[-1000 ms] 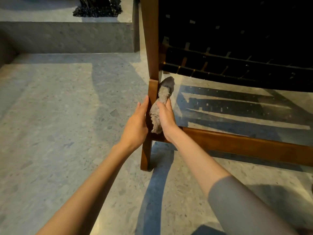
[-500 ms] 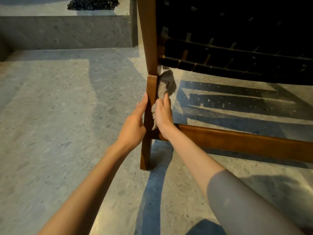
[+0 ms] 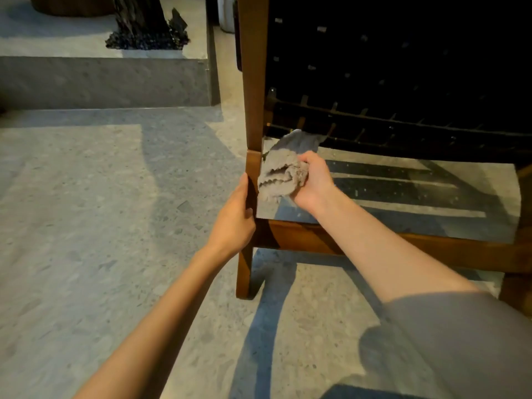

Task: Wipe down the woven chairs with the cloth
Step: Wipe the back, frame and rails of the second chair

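Observation:
A woven chair [image 3: 388, 82] with a brown wooden frame and dark strap weave fills the upper right. Its rear left leg [image 3: 250, 174] runs down to the floor, joined to a low wooden crossbar [image 3: 431, 249]. My left hand [image 3: 234, 220] holds that leg from the left, thumb on its near face. My right hand [image 3: 313, 182] grips a bunched grey cloth [image 3: 280, 174] just right of the leg, a little off the wood, below the weave's lower edge.
The floor [image 3: 100, 226] is grey speckled stone. A raised stone step [image 3: 100, 82] runs across the back left, with a dark rough object [image 3: 146, 27] on it. The chair's shadow stripes lie on the floor under the seat.
My right hand has drawn the cloth away from the leg to the right and bunched it up. My left hand stays on the leg. The view has tilted up slightly.

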{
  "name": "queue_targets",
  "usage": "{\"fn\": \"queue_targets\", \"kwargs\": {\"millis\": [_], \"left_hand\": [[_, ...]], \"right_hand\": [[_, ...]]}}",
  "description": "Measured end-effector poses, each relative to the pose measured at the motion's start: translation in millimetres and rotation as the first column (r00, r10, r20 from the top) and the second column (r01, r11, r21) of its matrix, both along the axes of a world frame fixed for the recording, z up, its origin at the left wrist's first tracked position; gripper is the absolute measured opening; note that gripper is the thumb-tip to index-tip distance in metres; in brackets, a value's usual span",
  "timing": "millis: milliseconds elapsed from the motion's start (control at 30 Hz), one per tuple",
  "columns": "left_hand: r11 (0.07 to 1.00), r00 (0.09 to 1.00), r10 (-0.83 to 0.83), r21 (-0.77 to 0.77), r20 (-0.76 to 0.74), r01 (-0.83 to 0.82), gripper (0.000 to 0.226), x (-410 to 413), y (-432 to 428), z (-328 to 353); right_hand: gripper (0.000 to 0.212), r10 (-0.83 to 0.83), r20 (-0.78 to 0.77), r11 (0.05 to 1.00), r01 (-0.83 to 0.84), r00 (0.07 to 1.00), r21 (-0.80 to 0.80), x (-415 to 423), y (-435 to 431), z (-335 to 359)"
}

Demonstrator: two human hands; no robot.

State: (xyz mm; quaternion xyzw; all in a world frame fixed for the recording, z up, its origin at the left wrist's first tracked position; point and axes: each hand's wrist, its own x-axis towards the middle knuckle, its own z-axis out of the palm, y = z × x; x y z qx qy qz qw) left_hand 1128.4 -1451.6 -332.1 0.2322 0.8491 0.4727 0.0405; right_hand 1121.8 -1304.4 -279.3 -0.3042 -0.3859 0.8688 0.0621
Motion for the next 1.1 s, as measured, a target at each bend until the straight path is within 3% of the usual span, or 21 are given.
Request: {"fn": "queue_targets", "kwargs": {"millis": [167, 333, 467, 533, 600, 667, 733, 800, 867, 933, 1100], "left_hand": [[0.987, 0.996, -0.089, 0.133, -0.027, 0.092, 0.063, 3.9, 2.5, 24.8], [0.999, 0.998, -0.025, 0.031, -0.053, 0.027, 0.071, 6.1, -5.8, 31.9], [0.994, 0.995, 0.086, 0.069, -0.041, -0.083, 0.055, 10.0, -1.9, 45.5], [0.991, 0.992, 0.117, 0.077, -0.047, -0.113, 0.052, 10.6, 6.0, 55.7], [0.985, 0.988, 0.149, 0.093, -0.041, -0.145, 0.05, 12.9, 15.3, 66.2], [0.981, 0.984, 0.17, 0.107, -0.045, -0.165, 0.051, 15.0, 24.9, 74.8], [0.975, 0.979, 0.198, 0.117, -0.052, -0.191, 0.052, 16.2, 32.9, 80.6], [0.97, 0.975, 0.216, 0.127, -0.056, -0.208, 0.052, 17.3, 37.3, 84.7], [0.965, 0.969, 0.237, 0.132, -0.065, -0.227, 0.051, 18.2, 37.4, 88.0], [0.96, 0.962, 0.262, 0.119, -0.082, -0.252, 0.051, 19.1, 33.9, 89.9], [0.953, 0.946, 0.302, 0.048, -0.118, -0.298, 0.05, 16.5, 23.1, 91.2]], "right_hand": [[0.047, 0.011, -0.147, 0.979, -0.04, 0.989, -0.201, -2.8, -14.3, 41.6], [0.038, 0.094, -0.107, 0.974, -0.114, 0.99, -0.197, -0.7, -10.9, 46.4], [0.044, 0.218, 0.086, 0.972, -0.224, 0.972, 0.074, 8.4, 9.4, 50.1], [0.048, 0.267, 0.168, 0.903, -0.308, 0.949, 0.299, 19.9, 23.3, 54.6], [0.052, 0.32, 0.276, 0.678, -0.423, 0.906, 0.602, 39.3, 35.3, 62.8], [0.057, 0.314, 0.295, 0.304, -0.39, 0.903, 0.869, 58.7, 43.4, 68.6], [0.05, 0.292, 0.161, -0.084, -0.142, 0.943, 0.986, 74.4, 44.0, 77.1], [0.047, 0.272, 0.01, -0.352, 0.09, 0.962, 0.932, 78.6, 42.1, 86.2], [0.05, 0.228, -0.069, -0.48, 0.174, 0.971, 0.86, 66.9, 36.7, 93.3], [0.049, 0.22, -0.033, -0.553, 0.152, 0.975, 0.819, 46.6, 27.5, 94.8], [0.045, 0.244, 0.174, -0.601, 0.008, 0.954, 0.799, 17.8, 23.5, 77.6]]}}
